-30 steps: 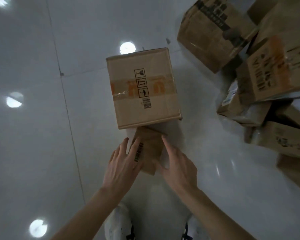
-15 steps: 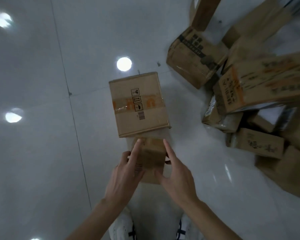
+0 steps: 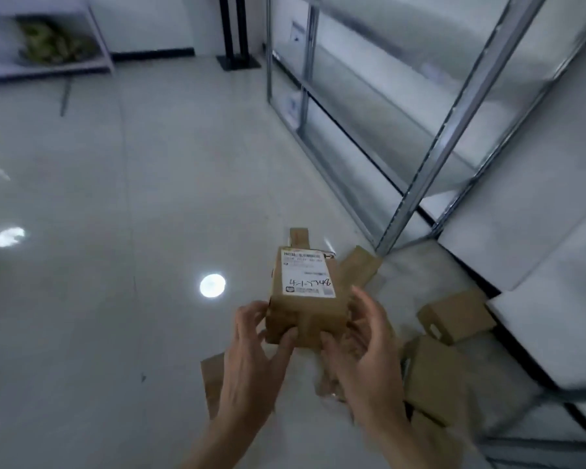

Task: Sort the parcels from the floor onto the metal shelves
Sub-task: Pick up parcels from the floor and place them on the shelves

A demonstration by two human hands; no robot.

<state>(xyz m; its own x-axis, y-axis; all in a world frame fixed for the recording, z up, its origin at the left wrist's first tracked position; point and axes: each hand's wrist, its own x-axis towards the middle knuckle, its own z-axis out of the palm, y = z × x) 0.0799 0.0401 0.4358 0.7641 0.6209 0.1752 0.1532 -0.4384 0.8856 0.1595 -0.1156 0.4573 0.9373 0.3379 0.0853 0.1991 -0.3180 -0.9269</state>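
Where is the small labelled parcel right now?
In the head view, the small labelled parcel is held off the floor between the left hand and right hand, left of the metal shelves.

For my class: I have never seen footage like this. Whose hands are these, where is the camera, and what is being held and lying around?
There is no machine here. The camera sits on a person's head and looks forward and down, so you see their own two bare arms. The left hand and right hand together hold a small cardboard parcel in the air; its white label faces up, with handwritten figures. More brown parcels lie on the shiny tiled floor below and to the right. The metal shelves stand further right, where parcels should go. The bright spots are lamp reflections.
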